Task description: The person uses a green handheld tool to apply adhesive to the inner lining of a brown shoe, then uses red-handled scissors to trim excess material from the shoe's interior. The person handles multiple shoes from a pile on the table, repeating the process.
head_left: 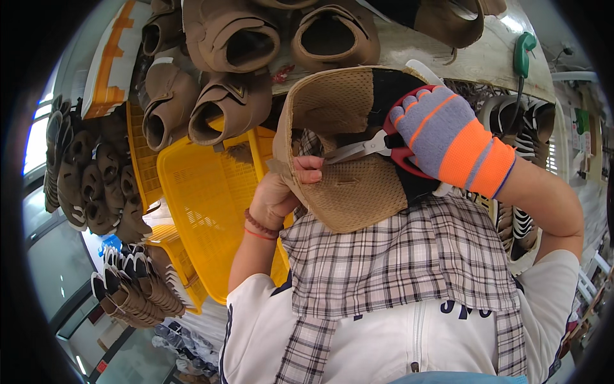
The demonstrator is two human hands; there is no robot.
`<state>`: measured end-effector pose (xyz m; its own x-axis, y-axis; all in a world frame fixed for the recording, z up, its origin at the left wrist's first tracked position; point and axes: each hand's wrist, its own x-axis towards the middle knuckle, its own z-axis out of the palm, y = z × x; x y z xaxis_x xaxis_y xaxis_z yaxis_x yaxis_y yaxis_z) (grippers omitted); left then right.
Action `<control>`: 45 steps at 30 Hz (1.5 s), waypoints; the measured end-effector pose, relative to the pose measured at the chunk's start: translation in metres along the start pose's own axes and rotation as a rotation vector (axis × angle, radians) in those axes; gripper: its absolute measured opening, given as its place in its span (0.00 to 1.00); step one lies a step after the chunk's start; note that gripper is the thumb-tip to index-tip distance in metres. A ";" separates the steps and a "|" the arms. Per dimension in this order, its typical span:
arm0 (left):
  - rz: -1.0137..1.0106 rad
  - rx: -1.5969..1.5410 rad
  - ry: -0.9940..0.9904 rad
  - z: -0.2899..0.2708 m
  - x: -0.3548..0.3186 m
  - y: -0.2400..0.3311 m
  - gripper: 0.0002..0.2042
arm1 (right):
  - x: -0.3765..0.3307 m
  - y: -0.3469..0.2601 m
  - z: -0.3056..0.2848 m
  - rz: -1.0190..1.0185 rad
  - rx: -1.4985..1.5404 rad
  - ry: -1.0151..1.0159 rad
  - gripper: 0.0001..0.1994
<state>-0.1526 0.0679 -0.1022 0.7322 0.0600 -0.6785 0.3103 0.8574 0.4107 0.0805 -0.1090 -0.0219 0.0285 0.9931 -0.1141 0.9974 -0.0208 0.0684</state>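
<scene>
A tan shoe upper with a perforated lining and a black inner part is held in front of my chest, its opening toward me. My bare left hand grips its left edge, thumb and fingers pinched over the rim. In a grey and orange glove, my right hand is closed round the red handles of a pair of scissors. The scissor blades point left inside the upper, their tips close to my left fingertips. Whether the blades touch any thread or material cannot be made out.
Several tan shoe uppers stand on the workbench ahead. Yellow plastic baskets are at the left, with more uppers stacked beyond. A green tool hangs at the bench's right end, above further stacked uppers.
</scene>
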 end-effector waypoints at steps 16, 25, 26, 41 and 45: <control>-0.010 0.013 0.004 -0.010 0.011 -0.009 0.10 | -0.011 0.017 -0.006 -0.045 -0.055 -0.037 0.17; 0.041 0.033 0.013 -0.002 0.007 -0.006 0.11 | 0.004 0.007 0.000 -0.083 -0.143 -0.010 0.13; 0.033 0.030 0.003 -0.002 0.007 -0.006 0.11 | 0.004 0.007 0.001 -0.084 -0.167 0.014 0.12; 0.151 0.119 -0.023 -0.004 0.011 -0.010 0.12 | -0.050 0.030 -0.005 0.002 0.291 -0.173 0.24; 0.164 0.122 -0.002 -0.001 0.009 -0.009 0.12 | -0.045 0.021 -0.009 0.009 0.311 -0.165 0.21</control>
<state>-0.1497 0.0613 -0.1123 0.7800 0.1931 -0.5953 0.2579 0.7675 0.5869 0.0999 -0.1531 -0.0062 0.0225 0.9612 -0.2751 0.9685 -0.0891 -0.2323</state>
